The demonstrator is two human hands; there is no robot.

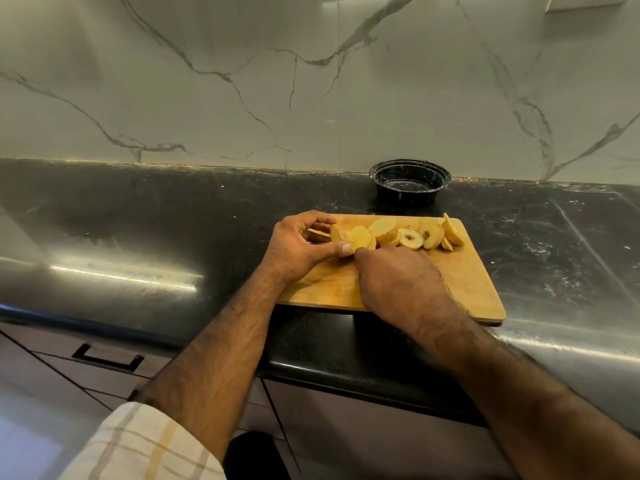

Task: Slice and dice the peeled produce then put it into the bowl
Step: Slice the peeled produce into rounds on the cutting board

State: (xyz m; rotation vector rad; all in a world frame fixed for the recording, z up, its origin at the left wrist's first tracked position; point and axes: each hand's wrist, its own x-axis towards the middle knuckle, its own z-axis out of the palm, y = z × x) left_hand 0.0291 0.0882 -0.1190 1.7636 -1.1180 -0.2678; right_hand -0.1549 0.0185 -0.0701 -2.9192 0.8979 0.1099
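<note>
A wooden cutting board (464, 285) lies on the black counter. Several yellow produce slices (410, 237), some showing seed cores, lie in a row along its far edge. At the row's left end, my left hand (298, 247) grips the uncut piece of produce (341, 237) between thumb and fingers. My right hand (398, 282) is curled, knuckles up, right against that piece; its fingers hide what it holds. A thin pale strip like a knife blade (317, 232) shows beyond the produce under my left fingers. The empty black bowl (410, 183) stands behind the board by the wall.
The marble backsplash (311, 81) rises just behind the bowl. The black counter (138, 220) stretches left and right of the board. The board's near right corner reaches the counter's front edge. Drawers with a dark handle (107, 358) are below.
</note>
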